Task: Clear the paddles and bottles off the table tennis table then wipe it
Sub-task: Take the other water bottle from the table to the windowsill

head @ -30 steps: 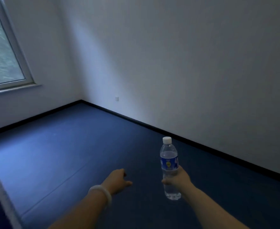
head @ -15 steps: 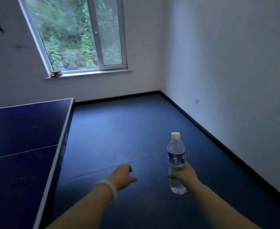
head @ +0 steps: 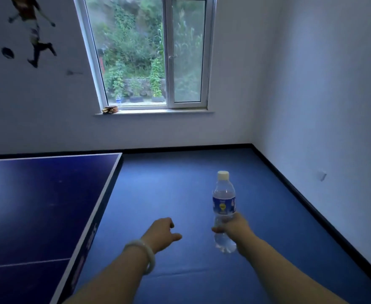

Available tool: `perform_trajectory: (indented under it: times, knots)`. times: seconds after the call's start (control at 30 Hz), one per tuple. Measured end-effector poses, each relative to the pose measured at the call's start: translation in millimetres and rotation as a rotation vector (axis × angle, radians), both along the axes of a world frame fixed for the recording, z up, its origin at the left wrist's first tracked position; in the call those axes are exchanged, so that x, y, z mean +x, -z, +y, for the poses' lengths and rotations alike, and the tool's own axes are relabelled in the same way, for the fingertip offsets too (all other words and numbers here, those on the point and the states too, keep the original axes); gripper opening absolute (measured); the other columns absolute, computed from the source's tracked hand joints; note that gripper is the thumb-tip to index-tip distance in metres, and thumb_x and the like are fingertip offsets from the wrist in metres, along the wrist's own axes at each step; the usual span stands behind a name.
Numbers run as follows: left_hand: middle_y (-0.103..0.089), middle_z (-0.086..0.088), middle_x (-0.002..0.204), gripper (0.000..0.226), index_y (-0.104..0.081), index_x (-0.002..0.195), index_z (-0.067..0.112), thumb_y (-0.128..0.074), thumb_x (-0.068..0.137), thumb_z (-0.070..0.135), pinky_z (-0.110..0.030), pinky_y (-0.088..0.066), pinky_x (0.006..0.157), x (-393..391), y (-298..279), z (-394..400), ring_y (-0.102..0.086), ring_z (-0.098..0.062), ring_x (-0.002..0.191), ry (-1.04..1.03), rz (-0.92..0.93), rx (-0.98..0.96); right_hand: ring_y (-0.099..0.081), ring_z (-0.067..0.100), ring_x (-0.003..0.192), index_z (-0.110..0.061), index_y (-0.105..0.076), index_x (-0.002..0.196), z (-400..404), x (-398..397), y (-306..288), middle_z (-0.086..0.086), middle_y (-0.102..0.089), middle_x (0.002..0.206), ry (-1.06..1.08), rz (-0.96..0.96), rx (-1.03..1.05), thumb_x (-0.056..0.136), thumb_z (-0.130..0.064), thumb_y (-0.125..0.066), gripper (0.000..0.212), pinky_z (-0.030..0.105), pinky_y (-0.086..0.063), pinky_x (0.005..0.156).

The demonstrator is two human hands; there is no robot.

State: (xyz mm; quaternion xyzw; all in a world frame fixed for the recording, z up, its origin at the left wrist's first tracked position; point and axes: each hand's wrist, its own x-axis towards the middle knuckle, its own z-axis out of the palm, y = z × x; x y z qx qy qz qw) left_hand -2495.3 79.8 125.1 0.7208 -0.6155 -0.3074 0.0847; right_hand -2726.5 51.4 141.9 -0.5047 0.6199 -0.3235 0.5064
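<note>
At the left of the frame the table tennis table (head: 37, 205) shows a bare blue top; its white-edged side runs diagonally from centre to lower left. Right of that edge, open blue floor (head: 180, 176) stretches to the black skirting at the walls. On the windowsill (head: 153, 111) in the upper centre lie paddles (head: 110, 109), with a small bottle (head: 118, 99) just beside them. The left hand (head: 161, 234), a pale bangle (head: 146, 255) at its wrist, hangs loosely curled, holding nothing. The right hand (head: 232, 227) grips an upright, capped water bottle (head: 223, 207) over the floor, clear water inside.

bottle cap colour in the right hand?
White cap on the water bottle; head view shows it clearly.
</note>
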Motion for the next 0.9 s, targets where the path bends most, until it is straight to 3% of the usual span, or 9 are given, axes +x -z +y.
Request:
perform_trajectory:
  times: [0.17,0.3,0.37,0.43,0.53,0.67,0.9]
  knots:
    - [-0.053,-0.007,0.132,0.051,-0.052,0.129,0.01,-0.066,0.09,0.04,-0.026,-0.043,0.097,23,2,-116,-0.053,-0.019,0.119,-0.02,0.0,-0.002,-0.063,0.03,0.1,-0.004,-0.062,0.106,-134,23,3,0.014,-0.067,0.102,-0.048,0.051,0.004,0.074,-0.002,-0.08,0.037,0.039,-0.051,0.085]
    - [-0.053,-0.006,0.13,0.05,-0.051,0.129,0.011,-0.065,0.091,0.039,-0.026,-0.043,0.096,48,2,-226,-0.053,-0.018,0.117,-0.067,-0.01,-0.032,-0.062,0.026,0.095,-0.009,-0.056,0.101,-259,44,8,0.013,-0.064,0.102,-0.088,0.056,-0.009,0.076,-0.003,-0.078,0.034,0.032,-0.054,0.075]
    - [-0.054,-0.006,0.13,0.049,-0.052,0.129,0.011,-0.066,0.091,0.039,-0.026,-0.044,0.096,60,2,-281,-0.053,-0.019,0.116,-0.101,-0.003,-0.044,-0.065,0.032,0.099,-0.004,-0.06,0.099,-328,58,14,0.018,-0.068,0.101,-0.128,0.086,-0.047,0.07,-0.006,-0.081,0.036,0.042,-0.055,0.086]
    - [-0.054,-0.006,0.129,0.05,-0.051,0.129,0.011,-0.065,0.091,0.039,-0.026,-0.045,0.097,74,-2,-332,-0.054,-0.019,0.115,-0.137,0.004,-0.039,-0.065,0.034,0.099,-0.001,-0.06,0.104,-400,77,19,0.019,-0.068,0.102,-0.172,0.085,-0.051,0.06,-0.01,-0.086,0.053,0.048,-0.054,0.09]
    - [-0.054,-0.006,0.129,0.051,-0.051,0.131,0.011,-0.065,0.091,0.039,-0.026,-0.045,0.097,97,-7,-401,-0.054,-0.018,0.114,-0.195,0.012,-0.055,-0.064,0.031,0.1,-0.002,-0.059,0.107,-486,115,11,0.015,-0.068,0.103,-0.214,0.045,-0.047,0.06,-0.008,-0.087,0.055,0.043,-0.053,0.088]
    - [-0.053,-0.005,0.128,0.05,-0.051,0.13,0.012,-0.065,0.091,0.039,-0.022,-0.043,0.089,140,3,-481,-0.052,-0.015,0.106,-0.255,0.039,-0.017,-0.062,0.029,0.099,-0.005,-0.058,0.109,-575,174,11,0.012,-0.065,0.103,-0.263,0.034,-0.049,0.067,-0.004,-0.084,0.049,0.029,-0.047,0.069]
    - [-0.053,-0.004,0.127,0.049,-0.053,0.126,0.012,-0.067,0.089,0.04,-0.024,-0.045,0.092,269,28,-649,-0.053,-0.015,0.107,-0.332,0.044,-0.014,-0.063,0.031,0.092,0.0,-0.062,0.101,-746,298,43,0.011,-0.066,0.09,-0.318,0.035,-0.058,0.066,-0.002,-0.083,0.041,0.037,-0.049,0.077]
